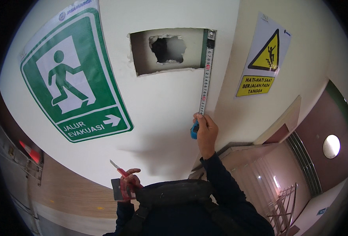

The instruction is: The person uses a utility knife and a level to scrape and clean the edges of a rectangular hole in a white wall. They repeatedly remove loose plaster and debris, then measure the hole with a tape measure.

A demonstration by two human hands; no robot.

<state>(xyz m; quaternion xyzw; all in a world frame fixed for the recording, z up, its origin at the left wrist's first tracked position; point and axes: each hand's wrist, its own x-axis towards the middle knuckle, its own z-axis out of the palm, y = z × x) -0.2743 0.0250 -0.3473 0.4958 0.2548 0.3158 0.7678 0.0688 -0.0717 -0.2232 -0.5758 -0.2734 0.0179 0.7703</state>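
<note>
My right hand [207, 133] is closed around a blue tape measure [194, 129]. Its white blade [205, 82] runs up the wall along the right edge of a rectangular opening [197, 47], with the hooked end by the top right corner. Behind the opening, an inner panel has a ragged hole [168, 49] broken through it. Lower down, my left hand [130, 183] grips a red utility knife [121, 170] with its blade out, pointing up and left. A dark flat rectangular piece [119, 189] is also at that hand; its kind is unclear.
A green evacuation sign [67, 74] hangs left of the opening, and a yellow stair-warning sign [263, 55] is on the adjoining wall. Stair railings [286, 208] stand at lower right. An orange cone [30, 152] is at far left. A black strapped bag [174, 194] sits against my body.
</note>
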